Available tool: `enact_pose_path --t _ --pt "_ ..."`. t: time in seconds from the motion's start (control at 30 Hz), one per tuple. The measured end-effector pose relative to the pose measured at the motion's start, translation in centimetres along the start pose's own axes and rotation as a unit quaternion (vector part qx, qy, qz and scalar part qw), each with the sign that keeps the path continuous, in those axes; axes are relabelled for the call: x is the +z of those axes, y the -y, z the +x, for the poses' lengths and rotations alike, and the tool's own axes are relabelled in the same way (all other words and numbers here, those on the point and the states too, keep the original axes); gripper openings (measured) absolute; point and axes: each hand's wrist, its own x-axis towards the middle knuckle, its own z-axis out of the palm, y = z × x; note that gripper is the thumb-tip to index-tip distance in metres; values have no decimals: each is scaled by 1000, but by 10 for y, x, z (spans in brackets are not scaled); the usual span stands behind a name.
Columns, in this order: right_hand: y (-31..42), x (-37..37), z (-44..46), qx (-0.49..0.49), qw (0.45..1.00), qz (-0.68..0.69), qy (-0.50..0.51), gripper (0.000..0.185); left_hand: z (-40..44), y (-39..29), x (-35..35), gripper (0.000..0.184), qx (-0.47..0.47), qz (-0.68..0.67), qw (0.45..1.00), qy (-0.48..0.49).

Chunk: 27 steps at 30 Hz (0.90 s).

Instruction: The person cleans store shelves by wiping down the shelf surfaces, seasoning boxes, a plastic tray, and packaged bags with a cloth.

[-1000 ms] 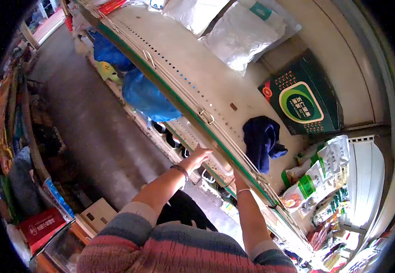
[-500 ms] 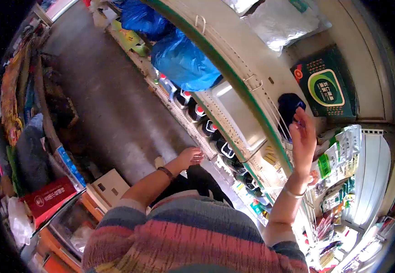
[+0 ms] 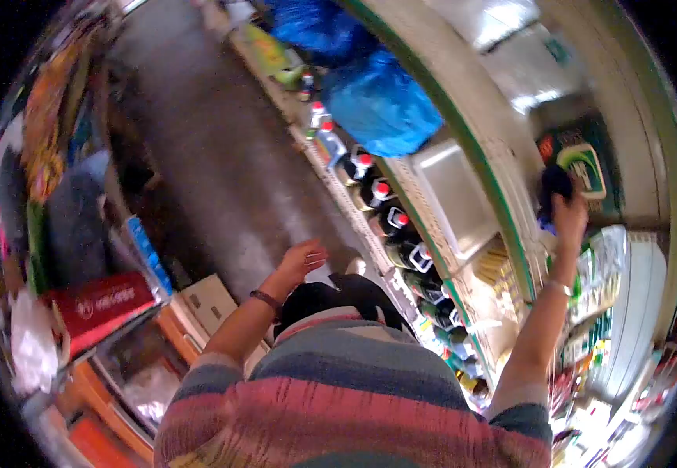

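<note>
On the upper shelf at the right, my right hand [image 3: 571,214] is closed on a dark blue cloth [image 3: 555,187], in front of a dark green box [image 3: 592,168] with a pale-edged oval label. My left hand [image 3: 304,259] hangs over the aisle floor at the centre, its fingers slightly curled and apart, with nothing in it. A dark band circles the left wrist and a light bracelet the right one.
Green-edged shelving [image 3: 475,140] runs diagonally at the right. Lower down sit blue plastic bags [image 3: 385,105], a white tray [image 3: 457,195] and several red-capped bottles [image 3: 391,221]. At the left are a red box [image 3: 104,310], a cardboard box [image 3: 209,306] and piled fabrics [image 3: 77,218].
My right hand has moved from the shelf edge up to the dark blue cloth and closed on it. My left hand has left the shelf edge. The view has shifted, moving the shelves rightward.
</note>
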Motion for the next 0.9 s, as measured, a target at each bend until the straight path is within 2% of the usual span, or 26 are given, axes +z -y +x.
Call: enact_pose_path --t 0.03,0.07,0.1,0.17,0.2,0.23,0.27,0.3,0.33,0.37,0.4,0.43,0.53,0.63,0.67,0.7,0.8,0.9 --pt "10 -17 5 4 991 134 -26 54 -3 -5 -3 43 16 -3 1000 10" --pt "37 -37 2 88 939 331 -23 53 -7 -8 -8 43 28 -6 999 19" --pt "66 -53 -3 177 843 508 -14 53 -11 -10 -11 42 39 -4 999 27" --pt "125 -64 -16 191 756 626 26 57 -27 -31 4 43 26 0 1000 14" --pt "147 -51 -24 140 747 650 11 58 -32 -41 12 44 34 -4 998 51" --pt "194 -46 -35 112 756 639 88 56 -38 -50 20 46 40 -7 995 88" --pt "187 -16 -42 110 764 619 148 53 -49 -64 35 47 40 -26 992 118" --pt "217 11 -59 156 749 610 204 49 -62 -79 51 48 39 -43 987 148" --pt "234 44 -69 88 730 614 287 47 -77 -92 63 48 66 -86 975 193" --pt "282 46 -82 109 624 673 381 50 -92 -105 74 48 93 -128 958 237" --pt "297 72 -97 138 615 659 411 50 -99 -111 78 48 121 -171 937 279" --pt "309 100 -111 164 604 644 441 50 -94 -114 76 44 157 -159 941 256" --pt "350 117 -113 213 448 716 491 46 -114 -127 45 35 217 -132 960 119" --pt "360 139 -100 305 394 707 501 43 -118 -141 21 33 252 -126 959 42" --pt "362 148 -102 271 402 706 515 42 -129 -152 23 34 237 -130 962 37" --pt "364 147 -103 222 466 675 527 43 -141 -166 29 36 224 -133 965 31" --pt "383 156 -89 126 536 609 570 45 -139 -193 29 40 252 -131 957 -56" --pt "384 168 -70 262 388 723 508 44 -136 -223 25 42 230 -172 957 -38"
